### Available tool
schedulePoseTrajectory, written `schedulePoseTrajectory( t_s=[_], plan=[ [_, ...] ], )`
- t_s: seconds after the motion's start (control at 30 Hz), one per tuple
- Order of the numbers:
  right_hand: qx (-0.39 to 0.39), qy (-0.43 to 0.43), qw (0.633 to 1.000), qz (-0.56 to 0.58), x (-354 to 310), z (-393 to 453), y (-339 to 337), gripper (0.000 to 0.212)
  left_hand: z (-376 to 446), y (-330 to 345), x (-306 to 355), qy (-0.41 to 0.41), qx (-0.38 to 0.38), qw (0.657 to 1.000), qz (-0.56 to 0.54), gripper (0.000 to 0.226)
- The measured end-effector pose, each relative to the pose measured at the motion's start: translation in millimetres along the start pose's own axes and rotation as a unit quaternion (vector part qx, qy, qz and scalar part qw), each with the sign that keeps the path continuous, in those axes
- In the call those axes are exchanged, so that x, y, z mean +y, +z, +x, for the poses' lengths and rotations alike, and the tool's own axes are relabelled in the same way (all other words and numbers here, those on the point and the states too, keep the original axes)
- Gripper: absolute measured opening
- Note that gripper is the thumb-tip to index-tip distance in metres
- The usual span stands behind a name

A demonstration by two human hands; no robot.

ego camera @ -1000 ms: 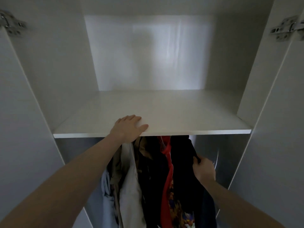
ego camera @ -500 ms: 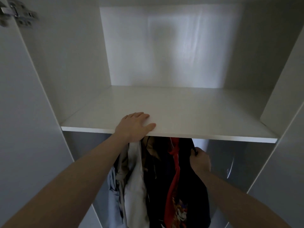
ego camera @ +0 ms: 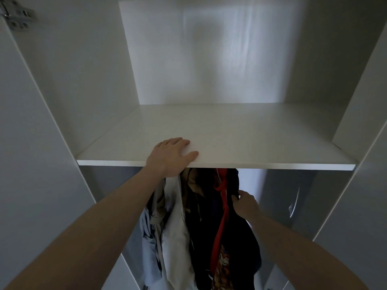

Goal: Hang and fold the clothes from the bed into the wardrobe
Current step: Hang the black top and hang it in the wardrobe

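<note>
Head view: left hand [ego camera: 170, 156] flat, fingers straight, resting on front edge of white wardrobe shelf [ego camera: 240, 139]. Right hand [ego camera: 246, 204] below shelf, fingers curled, pinching dark garment [ego camera: 236, 185] (rightmost of hanging clothes). Beside it, leftward: red garment [ego camera: 221, 222], black pieces, pale shirt [ego camera: 176, 227]. Hinge [ego camera: 17, 16] upper left.

We see dim white panels [ego camera: 209, 55] with a pale sheen, and a metal hinge [ego camera: 17, 16] at upper left.
</note>
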State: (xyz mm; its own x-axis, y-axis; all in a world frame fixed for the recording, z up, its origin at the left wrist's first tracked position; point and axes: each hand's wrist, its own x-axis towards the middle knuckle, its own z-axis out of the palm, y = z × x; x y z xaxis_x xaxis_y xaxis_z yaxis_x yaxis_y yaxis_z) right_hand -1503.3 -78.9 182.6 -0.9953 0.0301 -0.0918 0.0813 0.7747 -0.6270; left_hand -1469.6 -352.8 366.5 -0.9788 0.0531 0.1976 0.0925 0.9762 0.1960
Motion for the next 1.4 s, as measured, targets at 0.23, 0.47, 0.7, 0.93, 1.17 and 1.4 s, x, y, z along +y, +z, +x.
schedulePoseTrajectory(
  t_s=[0.23,0.47,0.7,0.93,1.17,1.4],
  plan=[
    [0.001,0.016,1.000,0.023,15,-23,12,0.025,-1,0,-1,0.008,0.012,1.000,-0.001,0.082],
    [0.048,0.048,0.997,0.048,13,-62,12,0.035,0,5,-4,0.020,0.027,0.999,-0.002,0.084],
    [0.092,0.075,0.989,0.090,4,-117,6,0.037,-8,2,-3,0.038,0.031,0.998,-0.025,0.080],
    [0.155,0.076,0.976,0.130,-15,-193,10,0.051,-22,0,-7,0.089,0.068,0.993,-0.042,0.071],
    [0.189,0.112,0.970,0.107,-20,-280,2,0.058,-39,-6,-6,0.177,0.146,0.970,-0.079,0.047],
    [0.243,0.138,0.949,0.148,-10,-379,-30,0.054,-130,3,79,0.366,0.169,0.891,-0.207,0.032]
  ],
)
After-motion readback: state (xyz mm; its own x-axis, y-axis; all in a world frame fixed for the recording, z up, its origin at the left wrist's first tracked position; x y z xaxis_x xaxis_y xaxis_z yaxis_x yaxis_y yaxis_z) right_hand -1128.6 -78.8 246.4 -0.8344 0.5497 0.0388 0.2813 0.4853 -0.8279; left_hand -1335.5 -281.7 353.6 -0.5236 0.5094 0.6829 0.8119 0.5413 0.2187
